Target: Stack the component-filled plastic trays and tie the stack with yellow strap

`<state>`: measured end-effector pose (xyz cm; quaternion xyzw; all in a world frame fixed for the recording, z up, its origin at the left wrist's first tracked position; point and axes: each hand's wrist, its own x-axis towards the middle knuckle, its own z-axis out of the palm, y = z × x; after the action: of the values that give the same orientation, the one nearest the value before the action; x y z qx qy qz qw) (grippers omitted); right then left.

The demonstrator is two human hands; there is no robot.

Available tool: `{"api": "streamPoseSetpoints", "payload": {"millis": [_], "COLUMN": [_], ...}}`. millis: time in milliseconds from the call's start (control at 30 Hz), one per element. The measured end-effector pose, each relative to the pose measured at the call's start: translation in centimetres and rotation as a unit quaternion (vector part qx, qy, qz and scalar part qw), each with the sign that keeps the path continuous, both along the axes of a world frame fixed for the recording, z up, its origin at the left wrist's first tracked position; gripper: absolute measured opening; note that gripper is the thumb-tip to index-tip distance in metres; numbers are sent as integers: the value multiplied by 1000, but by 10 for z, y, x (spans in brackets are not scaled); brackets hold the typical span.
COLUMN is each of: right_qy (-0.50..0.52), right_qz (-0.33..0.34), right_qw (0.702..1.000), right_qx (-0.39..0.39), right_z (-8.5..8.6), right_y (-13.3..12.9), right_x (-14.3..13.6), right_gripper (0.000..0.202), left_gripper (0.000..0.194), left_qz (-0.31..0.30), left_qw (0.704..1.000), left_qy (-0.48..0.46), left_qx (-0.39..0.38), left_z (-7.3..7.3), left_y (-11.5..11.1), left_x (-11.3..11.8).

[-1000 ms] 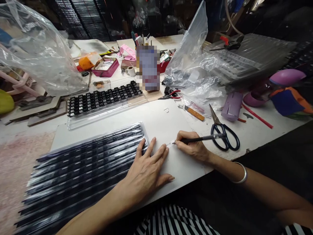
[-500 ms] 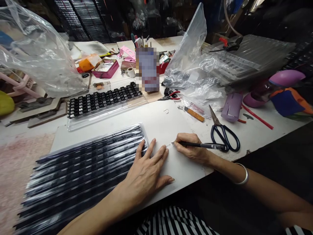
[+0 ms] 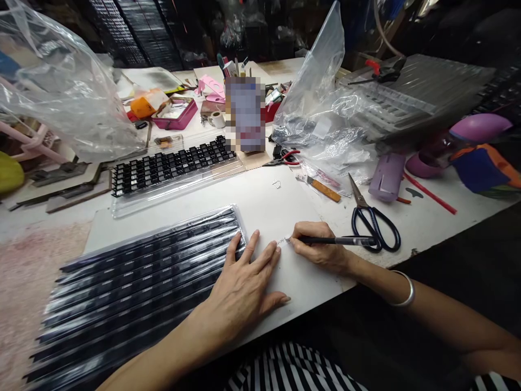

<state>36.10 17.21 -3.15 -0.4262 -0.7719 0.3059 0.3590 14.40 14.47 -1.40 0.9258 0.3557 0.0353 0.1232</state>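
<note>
My right hand (image 3: 319,247) is closed around a black pen (image 3: 337,240), its tip on the white board (image 3: 280,206) at the end of a short line of small handwriting (image 3: 280,240). My left hand (image 3: 248,282) lies flat with fingers spread, partly on the board and partly on the right end of a clear tray of black strips (image 3: 142,293). Its fingertips rest just left of the writing. Dark-handled scissors (image 3: 372,220) lie open-bladed beyond my right hand, partly behind the pen's back end.
Behind the board is a second clear tray with black parts (image 3: 175,165). Red-handled pliers (image 3: 285,158), an orange-handled cutter (image 3: 323,190) and a purple cylinder (image 3: 386,176) lie farther back. Plastic bags (image 3: 317,98) and stacked clear trays (image 3: 427,92) fill the back right.
The pen tip has shifted very slightly right along the written line, and a little more writing shows. My left hand stays in place.
</note>
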Motion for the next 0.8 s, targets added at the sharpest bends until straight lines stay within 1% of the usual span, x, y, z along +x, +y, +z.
{"api": "streamPoseSetpoints", "payload": {"millis": [200,400,633,800], "right_qy": [-1,-3,-17,-8], "right_qz": [4,-19,-10,-22], "right_qw": [1000,1000,1000,1000], "right_qx": [0,-11,-4,-5], "right_z": [0,2,1,3], "right_y": [1,0,0,0], "right_x": [-1,0,-1,-1], "right_gripper": [21,21,21,21], "left_gripper": [70,68,69,68], "left_qz": [2,0,0,3], "left_qw": [1000,1000,1000,1000], "left_qy": [-6,-8,-13,-8], "left_qx": [-1,-2,-6,-9], "left_z": [0,0,1,1], "left_y": [0,0,-1,0], "left_x": [0,0,0,0]}}
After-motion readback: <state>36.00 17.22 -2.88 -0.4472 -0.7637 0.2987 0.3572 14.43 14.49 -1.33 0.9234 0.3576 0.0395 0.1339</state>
